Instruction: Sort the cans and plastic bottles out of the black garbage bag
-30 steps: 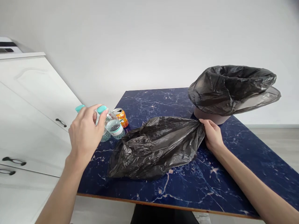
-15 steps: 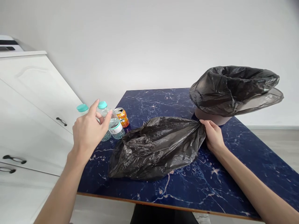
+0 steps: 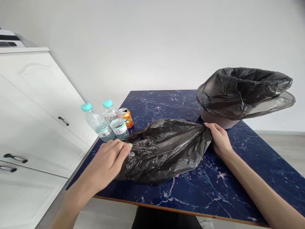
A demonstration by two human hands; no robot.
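Note:
A crumpled black garbage bag point(image 3: 164, 149) lies stretched across the table in front of me. My right hand point(image 3: 219, 136) pinches its gathered right end between thumb and fingers. At the opposite end, my left hand point(image 3: 108, 162) is closed at the bag's edge, thumb against the fingers; the fingertips are partly hidden. Just beyond that hand stand two clear plastic bottles with turquoise caps, a left one point(image 3: 96, 122) and a right one point(image 3: 116, 122). An orange drink can point(image 3: 127, 119), its top opened, is beside the right bottle.
A trash bin point(image 3: 215, 119) with another black bag point(image 3: 221, 92) draped over its rim stands at the back right of the blue marble-patterned table point(image 3: 152, 103). A white cabinet point(image 3: 40, 111) with dark handles is on the left, and a white wall is behind.
My left hand has moved down and right from in front of the bottles to the bag's left end, its fingers closing. My right hand keeps its pinch on the bag.

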